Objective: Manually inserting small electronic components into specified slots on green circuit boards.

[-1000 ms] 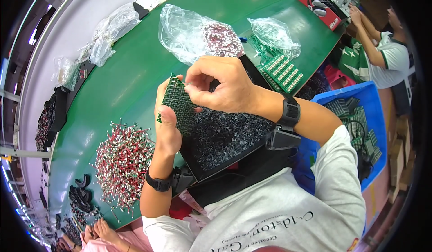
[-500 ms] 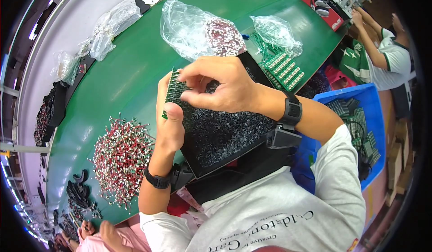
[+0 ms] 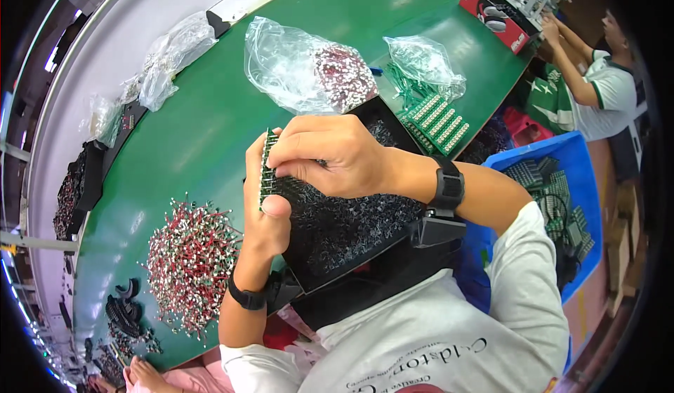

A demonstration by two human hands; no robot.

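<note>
My left hand [image 3: 261, 217] is closed round a narrow green circuit board panel [image 3: 267, 182], held upright and nearly edge-on, with the thumb at its lower end. Rows of small dark parts stick out from its right face. Against that face, the thumb and fingers of my right hand [image 3: 340, 155] are pinched together; whatever lies between them is too small or hidden to make out. Below both hands sits a black tray [image 3: 297, 270] holding a heap of tiny black parts [image 3: 351, 228].
Left of the tray lies a pile of red-and-white wired parts [image 3: 193, 266]. Beyond it are a clear bag [image 3: 277, 70] of similar parts and stacked green board panels [image 3: 439, 122]. A blue bin [image 3: 593, 203] with boards stands at right. Co-workers sit at far right and lower left.
My right hand's fingers have gone from spread apart to pinched at the board. The board has turned more edge-on in my left hand. The view has shifted slightly.
</note>
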